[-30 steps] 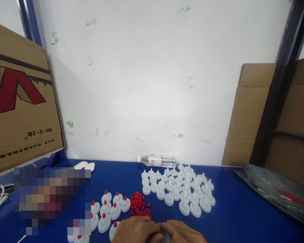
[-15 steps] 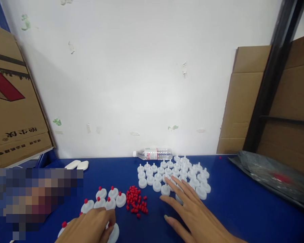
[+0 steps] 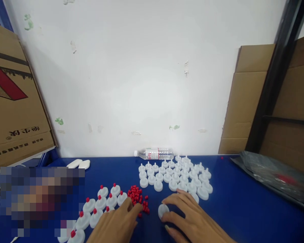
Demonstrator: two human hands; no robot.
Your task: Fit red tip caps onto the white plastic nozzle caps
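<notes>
My right hand holds a white plastic cap between thumb and fingers, just in front of the group of plain white caps on the blue table. My left hand reaches with its fingertips onto the pile of small red plugs; whether it grips one I cannot see. To its left stand several white caps with red plugs fitted.
A clear water bottle lies against the white wall. A printed cardboard box stands at the left, brown cardboard and a black post at the right. A grey plastic bag lies at the right. A blurred patch covers the left foreground.
My right hand pulled back from the plain white caps with one cap in it. My left hand left the finished caps and moved right to the red plugs.
</notes>
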